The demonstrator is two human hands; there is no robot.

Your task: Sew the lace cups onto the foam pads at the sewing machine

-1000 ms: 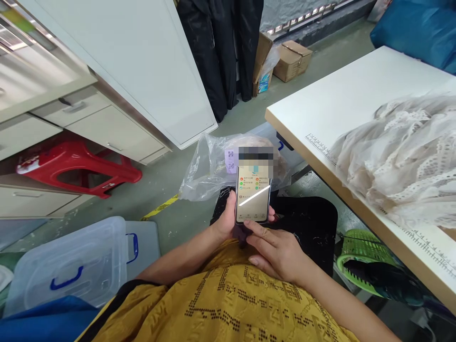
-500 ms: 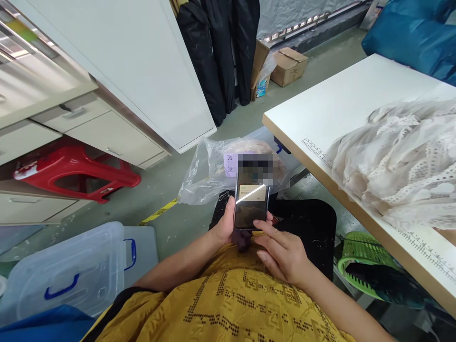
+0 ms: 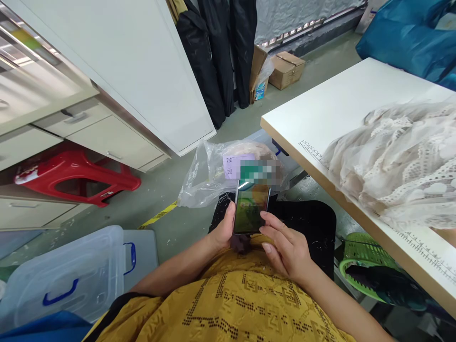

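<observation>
A dark smartphone (image 3: 251, 209) with a lit, partly green screen is held upright above my lap. My left hand (image 3: 225, 225) grips it from the left edge, the thumb along its side; the fingers behind it are hidden. At the phone's lower right, my right hand (image 3: 287, 244) has its fingers apart, the index fingertip at the screen's right edge. Just beyond the phone lies a clear plastic bag (image 3: 199, 183) with pale fabric in it and a lilac label (image 3: 231, 166) on top. The phone's upper end is blurred out.
To the right, a white table (image 3: 320, 107) with ruler marks carries a heap of cream lace fabric (image 3: 399, 161). Below it sits a green basket (image 3: 361, 251). At left are a red stool (image 3: 78, 175) and a clear lidded bin (image 3: 67, 275). Cardboard boxes (image 3: 287, 70) stand farther back.
The phone's screen has gone from a pale pop-up box on dark to a greenish picture. My right index finger has shifted from the screen's bottom up to its right edge.
</observation>
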